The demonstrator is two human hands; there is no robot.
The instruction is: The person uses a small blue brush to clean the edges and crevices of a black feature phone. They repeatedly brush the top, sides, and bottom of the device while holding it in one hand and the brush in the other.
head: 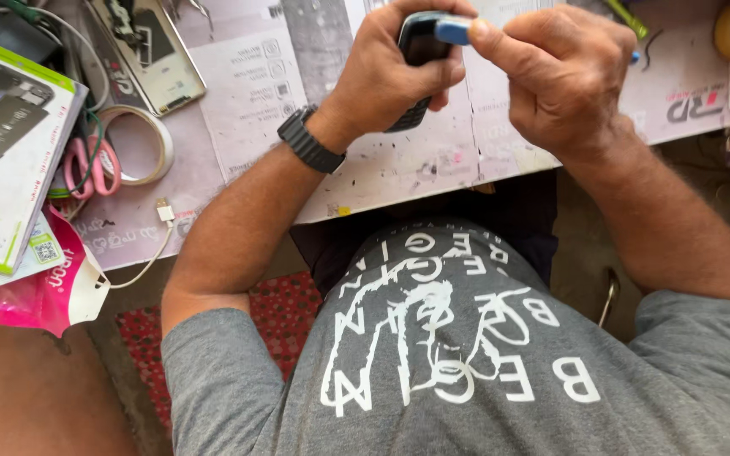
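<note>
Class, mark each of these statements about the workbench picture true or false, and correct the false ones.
1. The left hand grips a dark phone. True.
2. The right hand holds pink scissors. False: it holds a blue tool against the phone; the pink scissors lie on the table.
3. A black watch sits on the left wrist. True.
4. The tape roll rests on the phone. False: it lies on the table beside the scissors.

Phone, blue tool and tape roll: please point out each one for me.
Phone (416, 42), head view, on its dark upper body.
Blue tool (452, 31), head view, on its blue end at the phone.
Tape roll (160, 139), head view, on its right rim.
</note>
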